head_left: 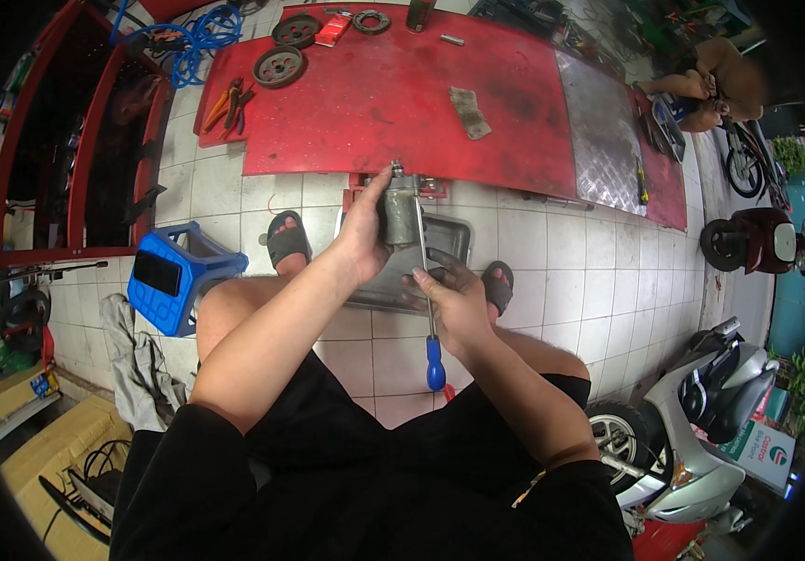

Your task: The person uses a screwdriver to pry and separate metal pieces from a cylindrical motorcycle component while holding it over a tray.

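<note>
My left hand (365,229) is wrapped round a grimy grey metal cylinder (402,220) with a narrower stub at its top, perhaps a small motor. It is held upright just off the near edge of the red bench. In my right hand (449,297) is a long screwdriver (434,363) with a blue handle, gripped by its shank. The handle hangs down toward me. Its shank runs up along the right side of the cylinder; whether the tip touches is too small to tell. A dark metal tray (459,241) lies on the floor below both hands.
The red bench (356,103) carries two round metal parts (279,66), pliers (231,103) and a rag (469,113). A blue stool (178,304) with a phone stands at left. A scooter (702,439) is parked at right. Another person (725,79) crouches at far right.
</note>
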Demonstrator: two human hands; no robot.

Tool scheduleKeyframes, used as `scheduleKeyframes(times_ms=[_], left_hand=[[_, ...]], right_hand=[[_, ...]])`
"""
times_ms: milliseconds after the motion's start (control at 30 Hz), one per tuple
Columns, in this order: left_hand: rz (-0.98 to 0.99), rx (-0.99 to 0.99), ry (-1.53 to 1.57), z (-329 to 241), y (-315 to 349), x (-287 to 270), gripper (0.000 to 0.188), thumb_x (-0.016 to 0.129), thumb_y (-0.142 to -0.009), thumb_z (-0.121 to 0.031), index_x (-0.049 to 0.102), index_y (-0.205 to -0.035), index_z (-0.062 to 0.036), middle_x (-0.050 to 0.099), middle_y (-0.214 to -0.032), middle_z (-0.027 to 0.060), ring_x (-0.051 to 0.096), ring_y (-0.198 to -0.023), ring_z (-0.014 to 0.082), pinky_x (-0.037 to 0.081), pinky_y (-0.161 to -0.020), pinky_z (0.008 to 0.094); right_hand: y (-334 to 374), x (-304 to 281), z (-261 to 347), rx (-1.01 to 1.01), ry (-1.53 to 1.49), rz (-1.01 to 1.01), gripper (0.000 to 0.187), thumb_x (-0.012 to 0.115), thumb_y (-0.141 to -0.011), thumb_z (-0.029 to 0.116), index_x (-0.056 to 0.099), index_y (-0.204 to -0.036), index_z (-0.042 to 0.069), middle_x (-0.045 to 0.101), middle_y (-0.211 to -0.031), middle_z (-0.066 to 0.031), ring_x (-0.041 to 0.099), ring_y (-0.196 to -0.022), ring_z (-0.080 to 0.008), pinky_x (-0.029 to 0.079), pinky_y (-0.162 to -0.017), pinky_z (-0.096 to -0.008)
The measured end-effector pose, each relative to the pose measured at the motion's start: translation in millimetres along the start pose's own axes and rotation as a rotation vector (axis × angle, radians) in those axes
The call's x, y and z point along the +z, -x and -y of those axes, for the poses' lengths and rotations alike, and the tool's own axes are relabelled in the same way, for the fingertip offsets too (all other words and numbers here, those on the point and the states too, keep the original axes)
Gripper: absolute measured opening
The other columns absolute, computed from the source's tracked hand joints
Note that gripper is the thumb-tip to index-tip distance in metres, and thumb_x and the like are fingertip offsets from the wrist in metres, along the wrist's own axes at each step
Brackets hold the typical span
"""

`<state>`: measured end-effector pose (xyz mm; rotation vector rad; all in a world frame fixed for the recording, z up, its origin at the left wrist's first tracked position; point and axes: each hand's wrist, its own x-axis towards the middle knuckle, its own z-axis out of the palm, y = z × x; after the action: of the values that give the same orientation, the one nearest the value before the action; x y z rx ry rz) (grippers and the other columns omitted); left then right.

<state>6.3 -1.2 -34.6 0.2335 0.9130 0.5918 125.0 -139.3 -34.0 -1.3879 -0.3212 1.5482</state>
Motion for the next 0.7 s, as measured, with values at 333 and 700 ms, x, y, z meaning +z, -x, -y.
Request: scheduleKeyframes(times_ms=[333,700], left_hand=[[-0.015,-0.002,0.000,5.2,-6.1,-4.7,0.048,0.047,-0.100,-0.057,0.062,-0.112,-0.0126,0.065,-0.089,0.0065,0.063,-0.081,0.0237,0.047,-0.065,0.0364],[0.035,0.000,0.014,-0.3,-1.4,1.7,0.049,0.047,-0.100,-0.056,0.063,-0.115,-0.0118,0.064,-0.088,0.0063,0.063,-0.082,0.0228,0.048,-0.064,0.0347]], right_hand=[[4.7,2.2,14.4,0.163,-0.090,0.049,0.034,0.064,-0.097,0.008,0.053,-0.128,-0.001,0.065,-0.103,-0.0104,0.065,-0.099,-0.0250,0.054,-0.081,-0.0429],[-0.9,-5.0,0.9,0.039,-0.131,-0.128,0.033,0.067,-0.096,0.007,0.057,-0.126,0.000,0.067,-0.111,-0.0106,0.066,-0.102,-0.0241,0.053,-0.076,-0.0412]])
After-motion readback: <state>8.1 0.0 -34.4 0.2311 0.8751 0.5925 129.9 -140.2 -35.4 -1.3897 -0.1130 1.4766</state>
